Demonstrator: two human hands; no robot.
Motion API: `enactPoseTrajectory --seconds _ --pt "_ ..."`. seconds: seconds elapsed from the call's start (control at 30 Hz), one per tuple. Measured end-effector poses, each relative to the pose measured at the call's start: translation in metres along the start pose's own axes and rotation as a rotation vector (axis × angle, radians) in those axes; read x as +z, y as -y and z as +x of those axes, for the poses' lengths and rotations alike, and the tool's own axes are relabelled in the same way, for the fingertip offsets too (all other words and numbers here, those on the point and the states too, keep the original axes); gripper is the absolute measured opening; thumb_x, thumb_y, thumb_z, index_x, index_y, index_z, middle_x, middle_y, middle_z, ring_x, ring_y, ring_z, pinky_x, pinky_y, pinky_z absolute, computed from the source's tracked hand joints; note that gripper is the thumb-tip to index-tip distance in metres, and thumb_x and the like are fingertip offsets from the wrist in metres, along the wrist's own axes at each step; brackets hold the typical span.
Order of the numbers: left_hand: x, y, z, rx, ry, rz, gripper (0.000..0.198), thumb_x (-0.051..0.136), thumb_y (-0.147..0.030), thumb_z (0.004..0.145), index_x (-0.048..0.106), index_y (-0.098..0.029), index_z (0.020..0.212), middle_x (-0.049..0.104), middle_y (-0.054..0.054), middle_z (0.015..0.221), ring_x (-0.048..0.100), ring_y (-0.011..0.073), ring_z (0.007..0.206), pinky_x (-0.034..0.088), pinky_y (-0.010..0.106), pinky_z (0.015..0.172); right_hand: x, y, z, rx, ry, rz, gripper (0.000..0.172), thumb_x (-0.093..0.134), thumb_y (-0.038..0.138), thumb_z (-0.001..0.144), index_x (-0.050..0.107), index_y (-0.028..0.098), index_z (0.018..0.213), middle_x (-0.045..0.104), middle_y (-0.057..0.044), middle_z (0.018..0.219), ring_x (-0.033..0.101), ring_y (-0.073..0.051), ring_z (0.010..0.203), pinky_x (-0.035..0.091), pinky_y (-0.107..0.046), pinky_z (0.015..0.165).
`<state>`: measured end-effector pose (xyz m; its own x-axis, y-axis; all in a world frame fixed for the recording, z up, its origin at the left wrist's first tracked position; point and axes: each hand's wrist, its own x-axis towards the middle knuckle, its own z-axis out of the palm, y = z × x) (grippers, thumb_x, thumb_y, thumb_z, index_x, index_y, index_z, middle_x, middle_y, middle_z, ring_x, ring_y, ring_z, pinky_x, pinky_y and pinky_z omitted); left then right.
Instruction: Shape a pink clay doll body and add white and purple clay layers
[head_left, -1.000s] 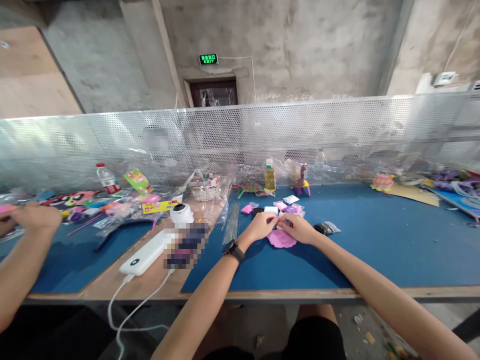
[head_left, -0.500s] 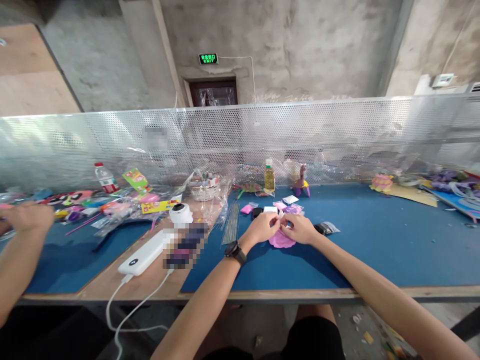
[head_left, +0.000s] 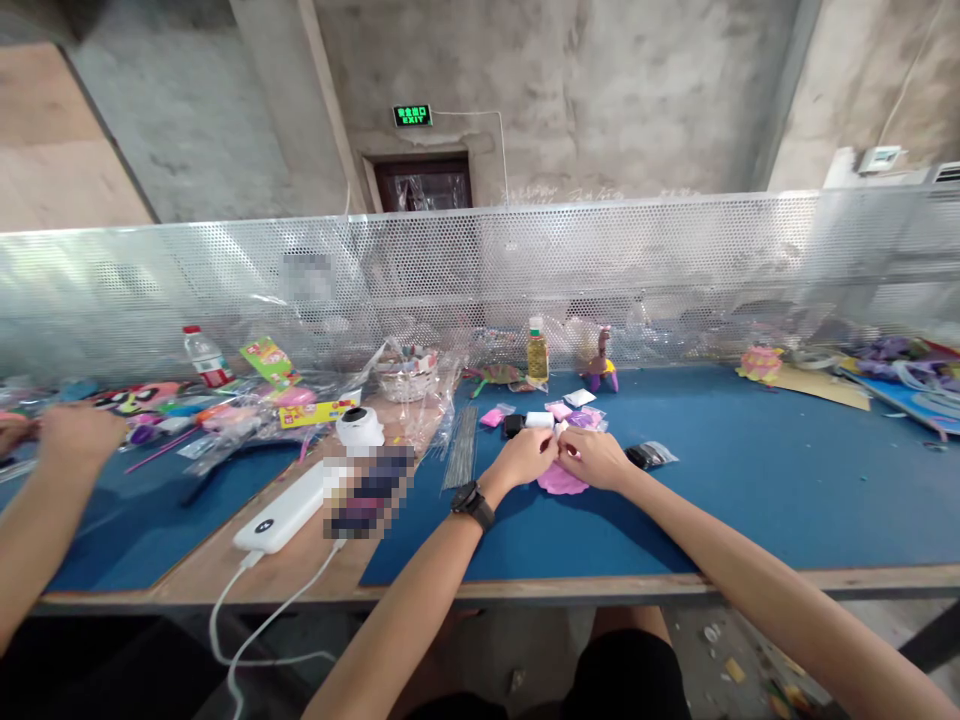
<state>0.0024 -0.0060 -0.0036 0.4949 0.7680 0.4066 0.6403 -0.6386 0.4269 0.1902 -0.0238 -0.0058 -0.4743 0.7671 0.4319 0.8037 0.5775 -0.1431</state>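
The blue surface (head_left: 750, 480) runs up to a perforated metal screen (head_left: 600, 270) at its far edge. Well to the left of the pink piece (head_left: 561, 481) lies a white power bank (head_left: 281, 507) with its cable hanging over the near edge. Farther left still, a co-worker's hand (head_left: 75, 435) rests among coloured craft bits. The pink piece lies flat on the surface, mid-depth. Over its far edge the left hand (head_left: 523, 457) and right hand (head_left: 596, 458) meet, fingers curled close and pinching something small between them; I cannot tell what. A black packet (head_left: 646, 456) sits just right of the pink piece.
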Motion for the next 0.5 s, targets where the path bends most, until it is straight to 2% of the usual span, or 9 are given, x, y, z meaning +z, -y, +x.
enactPoseTrajectory --seconds 0.1,0.27,0.5 --pt "-0.0008 0.0038 0.0014 0.054 0.042 -0.064 0.026 0.045 -0.018 0.092 0.063 -0.015 0.073 0.068 0.006 0.077 0.058 0.0161 0.068 0.038 0.026 0.062 -0.0001 0.0006 -0.0003 0.004 0.005 -0.026 0.018 0.055 0.032 0.095 0.065 0.02 0.086 0.072 -0.005 0.093 0.061 -0.017 0.079 0.027 -0.027 0.059" --pt "-0.0046 0.0033 0.0022 0.09 0.043 -0.055 0.027 0.047 -0.019 0.093 0.062 -0.014 0.07 0.066 0.005 0.074 0.054 0.0146 0.066 0.036 0.026 0.061 -0.0027 0.003 0.0001 0.012 0.042 -0.081 0.02 0.051 0.034 0.098 0.065 0.021 0.094 0.072 -0.007 0.097 0.062 -0.018 0.079 0.027 -0.027 0.058" --pt "-0.0087 0.0029 0.002 0.11 -0.003 -0.071 0.025 0.051 -0.018 0.086 0.054 -0.015 0.061 0.055 0.0 0.063 0.045 0.0118 0.06 0.03 0.026 0.057 -0.0005 -0.0007 0.0028 -0.007 0.031 -0.115 0.026 0.045 0.029 0.099 0.068 0.019 0.091 0.073 -0.009 0.092 0.062 -0.018 0.077 0.025 -0.028 0.059"
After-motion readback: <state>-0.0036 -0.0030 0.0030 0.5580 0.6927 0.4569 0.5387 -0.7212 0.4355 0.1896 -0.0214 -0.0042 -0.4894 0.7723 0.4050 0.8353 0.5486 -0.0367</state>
